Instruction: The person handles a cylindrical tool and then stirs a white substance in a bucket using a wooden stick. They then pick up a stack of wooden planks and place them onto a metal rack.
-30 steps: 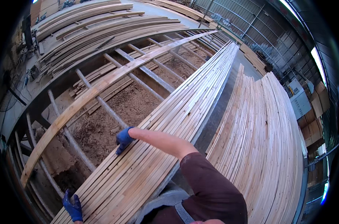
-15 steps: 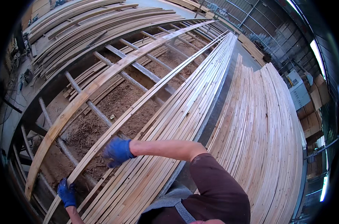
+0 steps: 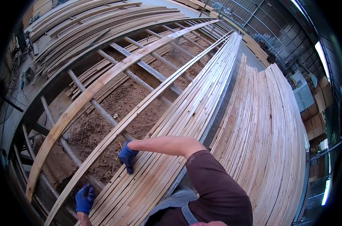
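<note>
Several long, narrow wooden strips lie side by side in a layer in front of me. At the left edge of that layer is my right hand in a blue glove, its fingers bent over the outer strip. My left hand, also gloved in blue, is at the near end, between the layer and a separate narrow pair of strips. Its fingers are loosely curled and apart, with no strip visible in them. Further left, a wider board lies lengthwise across the metal bars.
Sawdust and shavings show below the rack bars. A large stack of boards stands to my right, and more long lumber lies beyond the rack's far left side. A light-coloured metal box stands at the right.
My left hand has let go of the separate strips and shifted right. My right hand has moved slightly right and down onto the layer's edge. The separate strips now lie further right at the near end.
</note>
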The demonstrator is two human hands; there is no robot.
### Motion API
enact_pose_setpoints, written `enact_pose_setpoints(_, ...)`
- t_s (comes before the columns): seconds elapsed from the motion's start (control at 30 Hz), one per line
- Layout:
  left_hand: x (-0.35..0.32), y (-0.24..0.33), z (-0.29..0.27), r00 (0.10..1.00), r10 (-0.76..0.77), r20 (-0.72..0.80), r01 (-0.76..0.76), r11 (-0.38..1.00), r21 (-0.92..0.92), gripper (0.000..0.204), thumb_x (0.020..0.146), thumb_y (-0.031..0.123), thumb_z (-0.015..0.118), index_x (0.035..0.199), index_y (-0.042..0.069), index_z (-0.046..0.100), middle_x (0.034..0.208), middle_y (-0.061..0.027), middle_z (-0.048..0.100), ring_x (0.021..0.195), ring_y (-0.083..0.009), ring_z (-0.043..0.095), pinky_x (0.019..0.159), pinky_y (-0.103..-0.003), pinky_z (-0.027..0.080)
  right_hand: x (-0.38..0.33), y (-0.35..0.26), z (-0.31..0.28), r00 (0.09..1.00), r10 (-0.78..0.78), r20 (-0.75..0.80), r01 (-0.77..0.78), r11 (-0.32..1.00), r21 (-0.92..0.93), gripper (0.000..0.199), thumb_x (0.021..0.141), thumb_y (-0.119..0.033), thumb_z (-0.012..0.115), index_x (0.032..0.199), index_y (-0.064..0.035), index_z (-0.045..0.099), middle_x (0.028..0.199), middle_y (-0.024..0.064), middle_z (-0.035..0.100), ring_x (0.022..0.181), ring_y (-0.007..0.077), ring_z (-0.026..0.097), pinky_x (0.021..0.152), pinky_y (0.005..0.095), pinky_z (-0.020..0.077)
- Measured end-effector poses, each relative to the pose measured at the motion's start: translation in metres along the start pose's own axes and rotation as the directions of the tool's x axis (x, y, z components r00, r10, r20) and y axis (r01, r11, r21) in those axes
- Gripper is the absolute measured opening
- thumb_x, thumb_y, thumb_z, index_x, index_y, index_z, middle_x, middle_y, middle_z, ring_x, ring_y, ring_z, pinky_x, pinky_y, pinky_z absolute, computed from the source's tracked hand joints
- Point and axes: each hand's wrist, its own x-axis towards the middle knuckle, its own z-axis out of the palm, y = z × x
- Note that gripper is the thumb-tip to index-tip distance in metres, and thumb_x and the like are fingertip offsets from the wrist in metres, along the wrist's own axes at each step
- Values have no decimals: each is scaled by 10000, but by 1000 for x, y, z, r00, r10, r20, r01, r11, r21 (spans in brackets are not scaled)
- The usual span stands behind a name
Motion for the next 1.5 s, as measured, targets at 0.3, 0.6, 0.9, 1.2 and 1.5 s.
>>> enact_pose_setpoints(0.3, -2, -155, -27, 794, 305, 526, -453, 874, 175, 323, 1094, 160, 400, 1127, 5, 682, 866, -172, 714, 735, -308, 664, 689, -395, 537, -41, -49, -40, 982, -82, -172, 48, 980, -193, 636, 758, -526, 820, 1162, -45, 719, 1047, 185, 730, 987, 370, 690, 852, 466, 535)
enact_pose_setpoints(0.6, 22, 50, -73, 947, -165, 275, 99, 966, 240, 507, 881, 520, 688, 802, 20, 680, 702, -207, 663, 663, -417, 646, 618, -488, 504, -74, -56, -5, 532, -382, -756, -141, 840, -524, 474, 691, -478, 847, 940, -93, 730, 898, 108, 727, 884, 352, 717, 783, 482, 574)
enact_pose_setpoints(0.9, -30, 22, 27, 998, 62, -25, -44, 891, 451, 606, 628, 602, 868, 815, 72, 642, 778, -166, 642, 730, -384, 643, 657, -483, 517, -75, -5, 38, 734, -140, -665, -126, 934, -335, 644, 741, -674, 755, 1013, -92, 708, 913, 180, 710, 925, 392, 695, 836, 497, 546)
enact_pose_setpoints(1.2, 11, 2, -3, 968, 153, -198, 2, 784, 620, 523, 662, 450, 868, 884, 66, 591, 802, -182, 619, 756, -399, 632, 649, -493, 499, -40, 6, -16, 515, -290, -807, -199, 875, -441, 579, 692, -670, 820, 846, -126, 697, 787, 63, 699, 812, 269, 718, 708, 429, 597)
enact_pose_setpoints(1.5, -4, 11, 24, 1000, 16, -16, -1, 739, 673, 615, 588, 521, 889, 949, 92, 634, 896, -125, 662, 848, -373, 650, 715, -497, 498, -54, 13, 28, 616, -224, -755, -157, 905, -396, 571, 638, -598, 850, 888, -98, 738, 856, 158, 728, 860, 370, 721, 759, 481, 567)
